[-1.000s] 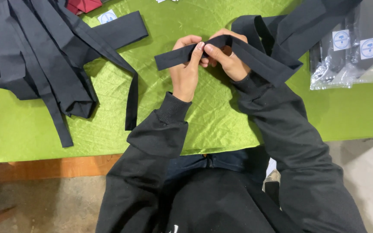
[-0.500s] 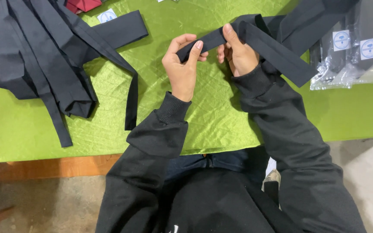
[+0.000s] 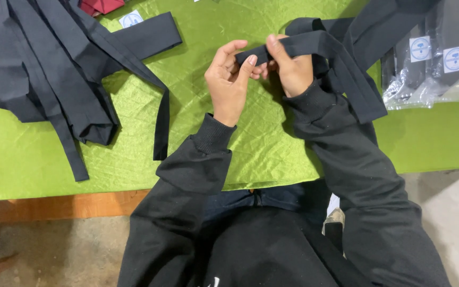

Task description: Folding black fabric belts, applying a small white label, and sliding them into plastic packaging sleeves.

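I pinch the end of a long black fabric strap (image 3: pixel 314 43) between both hands above the green quilted cloth (image 3: pixel 197 64): my left hand (image 3: pixel 229 79) at nine o'clock, my right hand (image 3: pixel 292 72) clamped on it, the strap trailing toward three o'clock.

The light is bright and soft and seems to come from above. The shiny green cloth (image 3: pixel 150 133) glows with small bright spots on its wrinkles, and the dark fabric strips (image 3: pixel 54 79) look almost flat black. Shadows are faint, and everything looks sharp.
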